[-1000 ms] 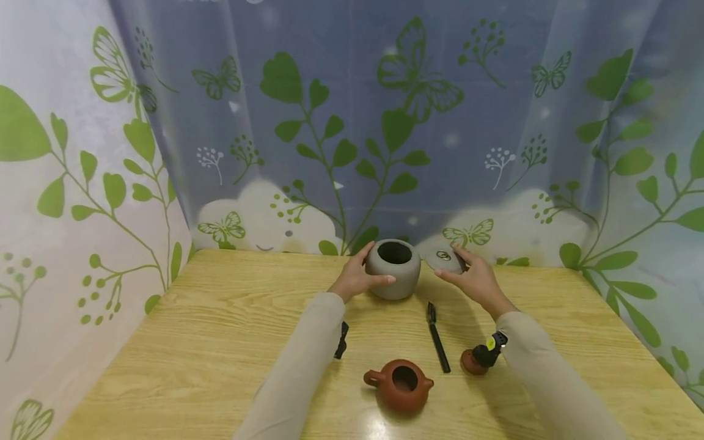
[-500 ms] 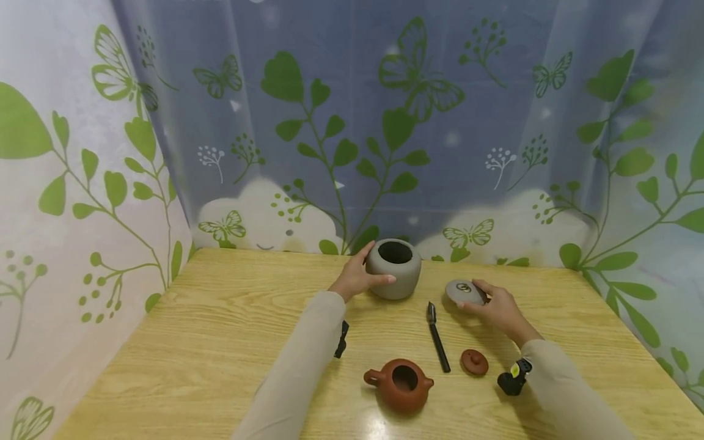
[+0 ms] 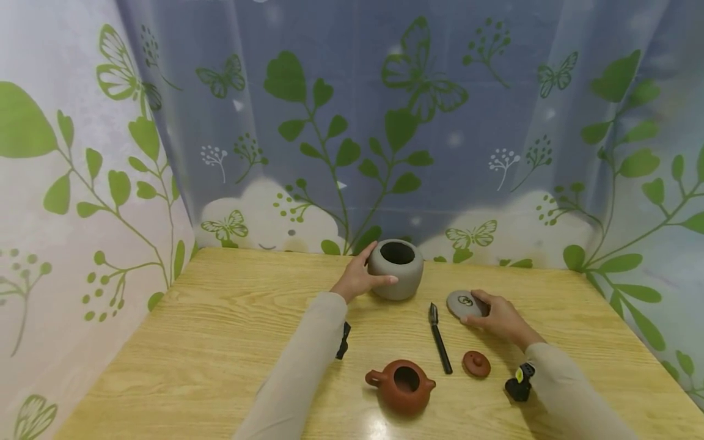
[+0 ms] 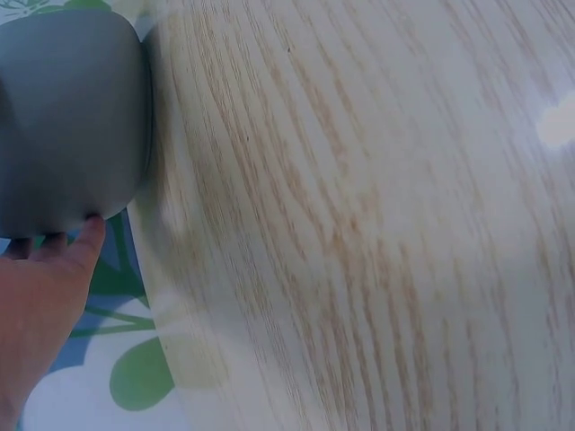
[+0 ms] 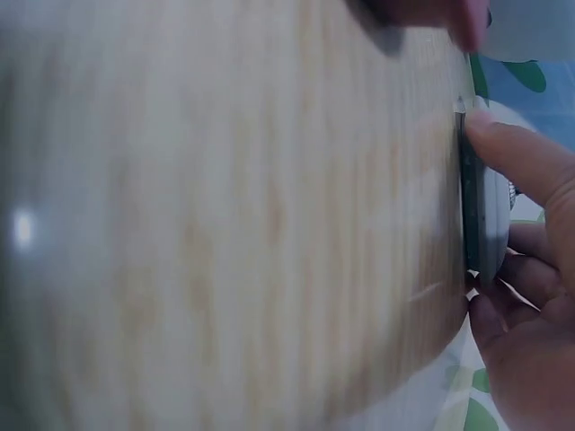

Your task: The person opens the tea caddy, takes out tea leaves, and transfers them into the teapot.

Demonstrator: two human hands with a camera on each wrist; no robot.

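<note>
Both jar [image 3: 407, 278] and teapot [image 3: 404, 400] stood lidless, left hand [image 3: 357, 279] gripping jar near bench's [image 3: 247, 287] far edge, right hand [image 3: 503, 318] pinching unreleased lid [image 3: 463, 305].

Even, bright light in the head view; cooler, hazier wrist views.
White glare sits on the pale wooden surface [image 3: 247, 299] at the head view's bottom edge, with soft shadows beneath the right grip [image 3: 503, 319]. The grey jar's [image 3: 397, 282] inside falls to near black, fine detail looks slightly smeared, and the patterned drapes [image 3: 352, 110] stretch towards the sides. The left wrist view has a blown-out spot at its right edge; the right wrist view is blurred across the wood grain, with a small glare spot at left.
</note>
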